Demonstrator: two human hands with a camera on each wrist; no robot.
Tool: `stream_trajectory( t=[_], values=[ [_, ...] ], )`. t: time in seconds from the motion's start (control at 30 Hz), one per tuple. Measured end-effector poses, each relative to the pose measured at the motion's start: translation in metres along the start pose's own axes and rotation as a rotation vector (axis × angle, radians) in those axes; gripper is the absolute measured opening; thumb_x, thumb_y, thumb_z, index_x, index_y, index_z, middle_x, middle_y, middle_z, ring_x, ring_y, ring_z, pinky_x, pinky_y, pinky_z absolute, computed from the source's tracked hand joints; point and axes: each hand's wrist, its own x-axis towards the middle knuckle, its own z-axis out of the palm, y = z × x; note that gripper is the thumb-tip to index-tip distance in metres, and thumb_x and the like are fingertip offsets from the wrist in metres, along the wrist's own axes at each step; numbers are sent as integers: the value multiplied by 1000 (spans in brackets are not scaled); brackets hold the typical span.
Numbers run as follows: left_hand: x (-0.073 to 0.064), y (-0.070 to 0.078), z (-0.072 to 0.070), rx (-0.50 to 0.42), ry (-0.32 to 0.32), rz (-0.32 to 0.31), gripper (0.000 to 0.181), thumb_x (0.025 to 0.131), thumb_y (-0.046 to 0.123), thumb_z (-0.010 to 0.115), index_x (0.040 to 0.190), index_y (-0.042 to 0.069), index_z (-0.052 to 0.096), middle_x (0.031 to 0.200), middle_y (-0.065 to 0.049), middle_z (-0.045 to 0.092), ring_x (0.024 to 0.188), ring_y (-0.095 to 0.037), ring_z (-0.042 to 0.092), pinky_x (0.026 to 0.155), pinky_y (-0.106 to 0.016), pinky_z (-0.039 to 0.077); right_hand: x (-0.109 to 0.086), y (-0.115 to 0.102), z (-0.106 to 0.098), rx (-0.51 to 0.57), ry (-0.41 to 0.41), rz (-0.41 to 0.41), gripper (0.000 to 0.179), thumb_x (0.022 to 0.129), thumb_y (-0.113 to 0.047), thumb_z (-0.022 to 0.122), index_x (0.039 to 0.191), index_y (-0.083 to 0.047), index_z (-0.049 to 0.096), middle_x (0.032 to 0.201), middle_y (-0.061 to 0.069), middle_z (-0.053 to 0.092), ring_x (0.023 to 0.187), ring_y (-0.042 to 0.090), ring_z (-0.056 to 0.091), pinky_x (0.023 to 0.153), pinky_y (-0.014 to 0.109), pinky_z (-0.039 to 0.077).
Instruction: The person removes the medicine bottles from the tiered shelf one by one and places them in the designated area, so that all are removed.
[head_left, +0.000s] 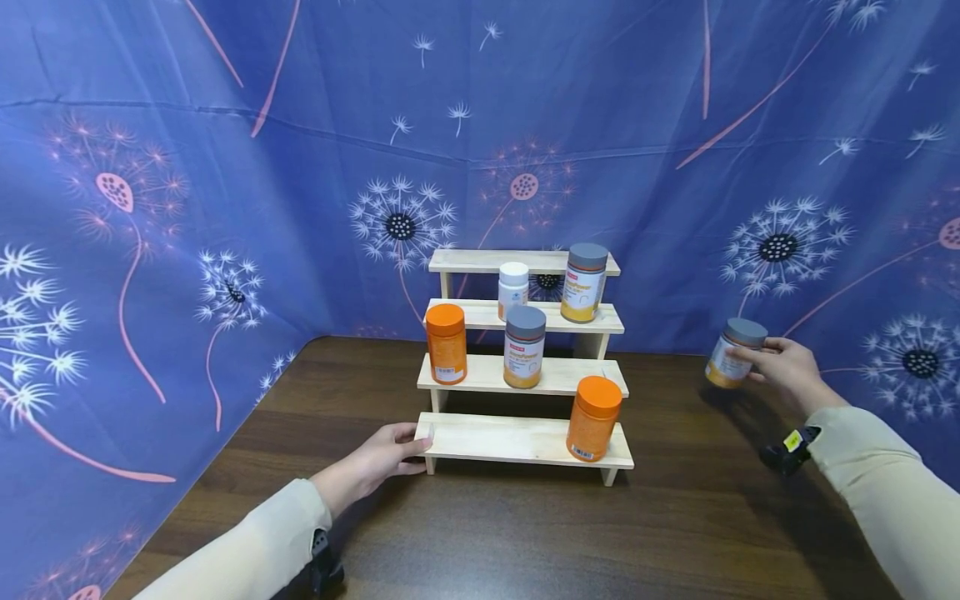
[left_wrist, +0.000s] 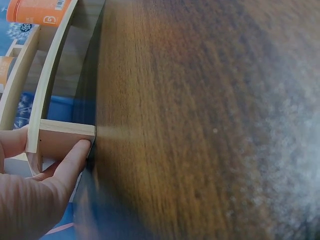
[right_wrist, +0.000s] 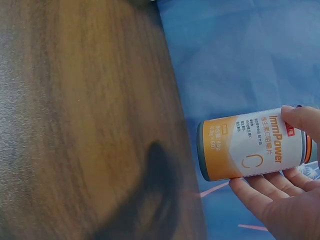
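While left hand (head_left: 390, 454) grips front left end of pale wooden four-tier shelf (head_left: 486, 375), digits curled, right hand (head_left: 783, 367), opened to jar's width, holds grey-lidded white-and-yellow cylindrical jar (head_left: 726, 364) well right of shelf; jar probably light, stiff, slightly slippery, best held round labelled body.

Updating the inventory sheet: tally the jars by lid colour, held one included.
Grey: 3 (rear grey-lidded jar, front grey-lidded jar, held grey-lidded jar)
Orange: 2 (rear orange-lidded jar, front orange-lidded jar)
White: 1 (white-lidded jar)
Total: 6
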Motion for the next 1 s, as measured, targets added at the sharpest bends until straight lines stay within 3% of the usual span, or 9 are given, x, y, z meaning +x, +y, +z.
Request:
stream_trajectory(
  t=[0.13,0.43,0.57,1.0],
  values=[
    [0,0,0,5,3,-6,48,99,8,53,135,-19,36,120,-24,55,102,-19,60,97,-47,54,-1,7,2,-27,0,30,96,93,-47,57,145,19,11,148,40,21,121,46,41,69,19,59],
    [0,0,0,4,5,-10,48,99,8,53,135,-19,36,120,-23,55,102,-19,60,96,-47,54,-2,16,6,94,7,140,97,92,-43,59,148,15,5,154,35,14,134,46,30,61,12,54],
    [1,0,0,-3,4,-10,49,99,8,54,135,-19,36,121,-24,55,102,-19,60,96,-47,54,0,19,6,78,40,141,93,92,-39,59,147,17,9,152,35,19,125,44,37,64,14,55],
    [1,0,0,0,6,-19,51,98,9,54,136,-19,35,122,-25,54,103,-20,60,97,-46,54,0,29,12,46,64,129,87,94,-36,57,145,19,12,150,37,20,131,47,33,61,12,55]
  ],
)
